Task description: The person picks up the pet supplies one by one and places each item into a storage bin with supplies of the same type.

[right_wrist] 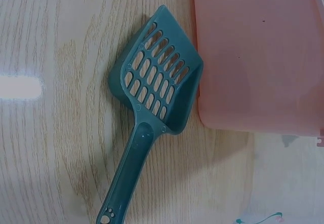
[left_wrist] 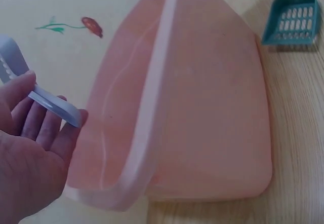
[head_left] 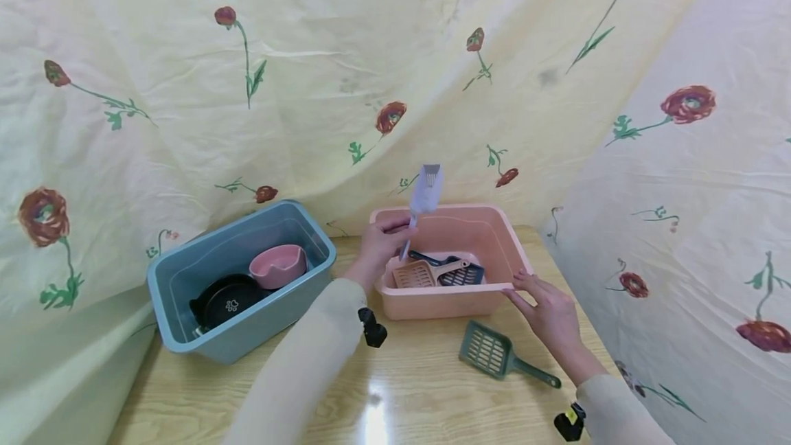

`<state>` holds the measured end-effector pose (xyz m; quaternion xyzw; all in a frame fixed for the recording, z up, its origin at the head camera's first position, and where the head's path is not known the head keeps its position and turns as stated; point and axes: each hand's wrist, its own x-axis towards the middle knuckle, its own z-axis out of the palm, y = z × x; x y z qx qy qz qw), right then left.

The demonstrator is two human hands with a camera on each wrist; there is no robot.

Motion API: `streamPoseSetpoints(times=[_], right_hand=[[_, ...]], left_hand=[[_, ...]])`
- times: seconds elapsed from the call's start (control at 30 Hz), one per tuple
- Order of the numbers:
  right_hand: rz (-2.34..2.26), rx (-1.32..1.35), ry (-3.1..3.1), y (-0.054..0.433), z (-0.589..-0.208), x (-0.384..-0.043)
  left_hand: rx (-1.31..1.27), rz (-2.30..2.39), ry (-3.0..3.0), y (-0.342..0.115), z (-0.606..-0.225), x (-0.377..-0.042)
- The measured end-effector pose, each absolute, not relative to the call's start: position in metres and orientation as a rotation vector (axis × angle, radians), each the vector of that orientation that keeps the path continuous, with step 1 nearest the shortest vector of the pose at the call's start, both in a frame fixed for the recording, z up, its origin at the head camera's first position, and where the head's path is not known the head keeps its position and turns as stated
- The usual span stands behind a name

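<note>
My left hand (head_left: 384, 247) holds a pale lavender litter scoop (head_left: 426, 191) by its handle, with the slotted head pointing up, over the left side of a pink litter box (head_left: 445, 304). In the left wrist view the scoop handle (left_wrist: 58, 106) lies between thumb and fingers. My right hand (head_left: 553, 311) grips the box's rim at its front right corner, thumb and fingers on either side. Inside the box lie a tan scoop (head_left: 415, 275) and a dark blue scoop (head_left: 471, 275). On the table near my right hand rests a dark green slotted scoop (right_wrist: 152, 72).
A blue tub (head_left: 259, 321) stands on the left, with a pink bowl (head_left: 278, 266) and a black paw-printed item (head_left: 230, 299) inside. Flowered cloth (head_left: 321, 88) hangs behind and at both sides of the wooden table (head_left: 420, 390).
</note>
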<state>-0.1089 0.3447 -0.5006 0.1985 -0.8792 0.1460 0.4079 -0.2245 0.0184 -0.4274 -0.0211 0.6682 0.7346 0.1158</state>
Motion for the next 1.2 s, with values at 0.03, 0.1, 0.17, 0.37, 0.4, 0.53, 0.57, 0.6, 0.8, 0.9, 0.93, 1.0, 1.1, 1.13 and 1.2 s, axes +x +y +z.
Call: streamPoseSetpoints(times=[0.03,0.1,0.17,0.37,0.4,0.53,0.57,0.6,0.8,0.9,0.93,1.0,1.1,1.13,1.2], right_hand=[[0.364,0.499,-2.221,0.345,-0.5,-0.108],[0.356,0.498,-2.227,0.345,-0.5,-0.108],[0.348,0.497,-2.233,0.345,-0.5,-0.108],[0.359,0.494,-2.224,0.344,-0.498,-0.108],[0.364,0.494,-2.223,0.344,-0.498,-0.108],[0.371,0.502,-2.227,0.343,-0.499,-0.109],[0.376,0.498,-2.23,0.343,-0.499,-0.109],[0.378,0.498,-2.231,0.343,-0.499,-0.109],[0.375,0.481,-2.236,0.345,-0.5,-0.11],[0.374,0.48,-2.239,0.346,-0.5,-0.11],[0.373,0.481,-2.239,0.346,-0.5,-0.11],[0.375,0.479,-2.24,0.345,-0.5,-0.109],[0.37,0.48,-2.238,0.345,-0.5,-0.109],[0.369,0.481,-2.236,0.345,-0.5,-0.11],[0.369,0.48,-2.23,0.346,-0.5,-0.11]], left_hand=[[-0.08,2.132,1.965,0.021,-0.429,-0.224],[-0.123,2.092,1.989,0.024,-0.432,-0.224],[-0.175,2.057,2.013,0.027,-0.435,-0.223],[-0.34,1.898,2.088,0.033,-0.439,-0.225],[-0.356,1.872,2.094,0.034,-0.439,-0.225],[-0.379,1.842,2.071,0.035,-0.438,-0.224],[-0.376,1.855,2.052,0.035,-0.438,-0.223],[-0.364,1.871,2.035,0.034,-0.438,-0.221],[-0.306,1.926,1.976,0.029,-0.431,-0.216],[-0.313,1.881,2.005,0.028,-0.428,-0.217],[-0.318,1.869,2.011,0.027,-0.426,-0.217],[-0.312,1.847,2.031,0.026,-0.424,-0.218],[-0.253,1.84,2.044,0.022,-0.418,-0.217],[-0.215,1.832,2.059,0.02,-0.415,-0.216],[-0.143,1.812,2.093,0.015,-0.408,-0.215]])
